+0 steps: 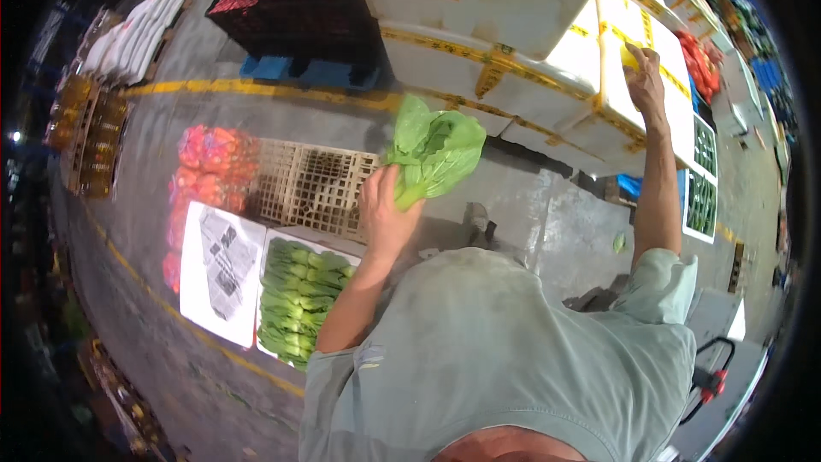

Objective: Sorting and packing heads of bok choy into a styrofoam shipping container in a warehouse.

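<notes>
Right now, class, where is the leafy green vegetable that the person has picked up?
In the head view, the leafy green vegetable is near centre, gripped by its stem in the left hand, above the beige plastic crate.

Wholesale produce market or warehouse, taped white foam boxes [513,43] stacked beyond the grip, open box of leafy greens [304,299] just below it, netted red produce sacks [209,162], plastic crates [316,184], concrete floor [171,231] with yellow lines

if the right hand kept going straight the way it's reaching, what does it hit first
The right hand already looks to be at the stacked white foam boxes, fingers on a yellow-taped edge, so it would meet that box, though depth is unclear.
</notes>
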A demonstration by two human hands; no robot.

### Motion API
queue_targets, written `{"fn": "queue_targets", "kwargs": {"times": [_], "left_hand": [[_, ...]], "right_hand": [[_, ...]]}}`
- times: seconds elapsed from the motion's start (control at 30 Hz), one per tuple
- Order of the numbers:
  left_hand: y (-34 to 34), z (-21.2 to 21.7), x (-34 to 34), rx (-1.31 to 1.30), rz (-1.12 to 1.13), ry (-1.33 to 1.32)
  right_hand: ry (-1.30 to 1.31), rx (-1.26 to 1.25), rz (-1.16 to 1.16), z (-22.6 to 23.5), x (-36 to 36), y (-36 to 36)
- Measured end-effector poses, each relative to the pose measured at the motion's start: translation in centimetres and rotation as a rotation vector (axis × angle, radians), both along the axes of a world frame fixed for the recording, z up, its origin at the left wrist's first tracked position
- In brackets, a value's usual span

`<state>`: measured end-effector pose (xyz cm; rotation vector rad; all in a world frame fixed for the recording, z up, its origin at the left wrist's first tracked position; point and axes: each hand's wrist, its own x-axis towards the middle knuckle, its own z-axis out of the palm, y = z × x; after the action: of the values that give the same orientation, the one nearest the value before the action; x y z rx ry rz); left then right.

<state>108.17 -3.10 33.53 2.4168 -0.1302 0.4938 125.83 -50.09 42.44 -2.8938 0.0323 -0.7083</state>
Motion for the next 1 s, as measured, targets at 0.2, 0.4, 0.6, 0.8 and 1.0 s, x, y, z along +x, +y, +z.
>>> {"fn": "queue_targets", "kwargs": {"times": [0.2,0.4,0.6,0.8,1.0], "left_hand": [[-3.8,0.7,-0.1,-0.127,0.162,0.059],[-6.6,0.2,-0.3,-0.312,0.285,0.219],[-7.8,-1.6,-0.1,-0.905,0.311,0.484],[-9.1,-1.1,1.4,-1.347,0.104,0.494],[-8.7,-2.0,2.6,-1.250,0.013,0.429]], "right_hand": [[0.041,-0.284,0.001,-6.5,8.1,-4.9],[0.136,-0.260,0.040,-14.7,8.5,-6.0],[0.191,-0.219,0.025,-13.8,7.9,-6.8],[-0.006,-0.068,0.083,-10.1,6.0,-5.0],[0.600,1.118,0.502,-5.7,-5.9,13.2]]}}
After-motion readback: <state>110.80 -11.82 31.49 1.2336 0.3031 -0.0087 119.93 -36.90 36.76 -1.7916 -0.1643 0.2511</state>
